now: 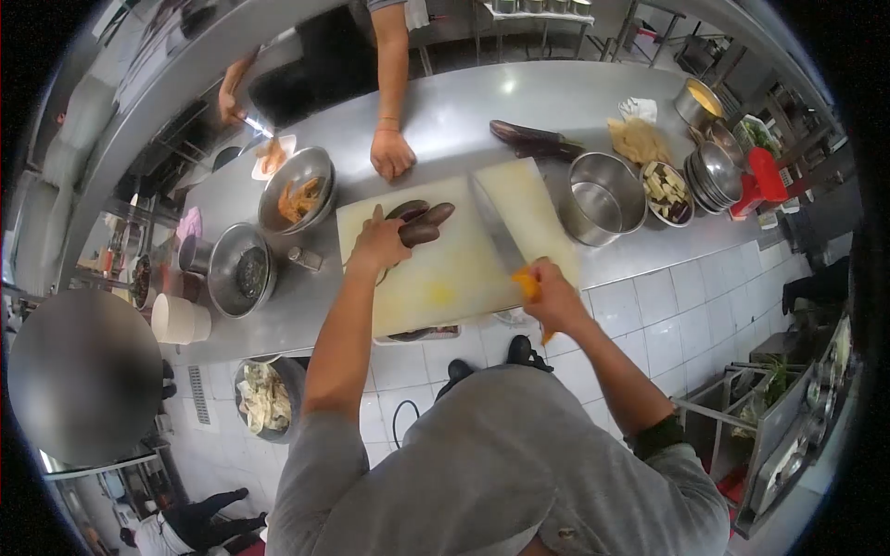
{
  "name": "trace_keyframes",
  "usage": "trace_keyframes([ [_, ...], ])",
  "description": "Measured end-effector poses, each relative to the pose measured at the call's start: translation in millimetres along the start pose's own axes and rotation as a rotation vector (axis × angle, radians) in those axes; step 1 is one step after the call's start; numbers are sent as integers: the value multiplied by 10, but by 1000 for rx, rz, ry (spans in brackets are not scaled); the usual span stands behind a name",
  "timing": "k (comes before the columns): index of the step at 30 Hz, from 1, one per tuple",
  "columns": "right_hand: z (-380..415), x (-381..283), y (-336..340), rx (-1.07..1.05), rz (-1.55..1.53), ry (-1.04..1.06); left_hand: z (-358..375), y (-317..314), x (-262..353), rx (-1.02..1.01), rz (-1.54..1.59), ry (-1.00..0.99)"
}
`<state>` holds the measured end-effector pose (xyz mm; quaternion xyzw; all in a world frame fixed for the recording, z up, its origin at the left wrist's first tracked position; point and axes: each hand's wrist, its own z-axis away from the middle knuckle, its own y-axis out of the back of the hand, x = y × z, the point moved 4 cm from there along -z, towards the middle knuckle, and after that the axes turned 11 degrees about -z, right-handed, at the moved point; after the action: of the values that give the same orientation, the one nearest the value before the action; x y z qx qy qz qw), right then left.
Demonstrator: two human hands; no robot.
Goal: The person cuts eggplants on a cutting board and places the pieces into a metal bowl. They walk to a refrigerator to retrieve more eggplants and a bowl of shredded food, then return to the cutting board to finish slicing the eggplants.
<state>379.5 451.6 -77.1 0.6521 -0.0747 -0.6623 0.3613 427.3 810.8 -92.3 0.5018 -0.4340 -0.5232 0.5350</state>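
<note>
A pale cutting board (464, 269) lies at the near edge of the steel table. Several dark eggplant pieces (429, 222) are grouped on its left half. My left hand (378, 243) is closed over their near end. My right hand (553, 296) is wrapped around the orange handle of a large knife (496, 227). The wide blade points away from me over the board, to the right of the eggplant and apart from it. Yellowish stains mark the board's middle.
Whole eggplants (538, 139) lie behind the board. An empty steel pot (604, 199) and a bowl of cut eggplant (666, 193) stand right. Steel bowls (243, 271) stand left. Across the table, a co-worker's fist (392, 154) rests on the surface. A scrap bin (269, 398) stands on the floor.
</note>
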Motion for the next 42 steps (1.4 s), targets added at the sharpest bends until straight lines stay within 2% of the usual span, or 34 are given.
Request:
trace_keyframes([
  [1, -19, 188, 51, -60, -159, -48, 58, 89, 46, 79, -45, -23],
  [4, 160, 548, 293, -128, -535, -164, 292, 627, 232, -16, 189, 66],
  [5, 203, 565, 406, -125, -335, -7, 367, 798, 373, -39, 391, 69],
  [7, 375, 619, 598, -153, -513, -53, 461, 997, 677, -76, 799, 87],
  [9, 579, 442, 770, -118, -740, -161, 397, 690, 914, 85, 1482, 47],
  [10, 627, 392, 840, -147, -736, -217, 358, 525, 1039, 175, 1827, 18],
  [11, 664, 359, 910, -170, -728, -273, 328, 435, 1161, 293, 1993, 26],
  [12, 693, 347, 948, -187, -720, -325, 331, 377, 1213, 294, 1974, 62],
  [14, 725, 380, 970, -92, -689, -337, 426, 244, 1267, 297, 1936, 136],
  [16, 752, 399, 952, 0, -620, -346, 526, -67, 1056, 149, 1573, 169],
  [19, 797, 240, 879, -35, -423, -305, 733, -225, 763, -45, 1028, 163],
  [22, 730, 112, 662, -52, 107, -54, 757, -195, 786, 78, 600, -8],
  [23, 703, 76, 596, -58, 173, -128, 732, -140, 879, 195, 529, -120],
  [26, 635, -47, 542, -92, 337, -66, 571, -159, 1017, 123, 375, -115],
  [29, 651, -215, 627, -175, 491, -51, 538, -9, 1068, -39, 315, -186],
  [36, 722, -171, 621, -269, 553, -107, 557, -176, 1112, 24, 357, -188],
  [42, 296, 337, 190, -262, 418, -41, 479, -177, 1078, 9, 353, -240],
])
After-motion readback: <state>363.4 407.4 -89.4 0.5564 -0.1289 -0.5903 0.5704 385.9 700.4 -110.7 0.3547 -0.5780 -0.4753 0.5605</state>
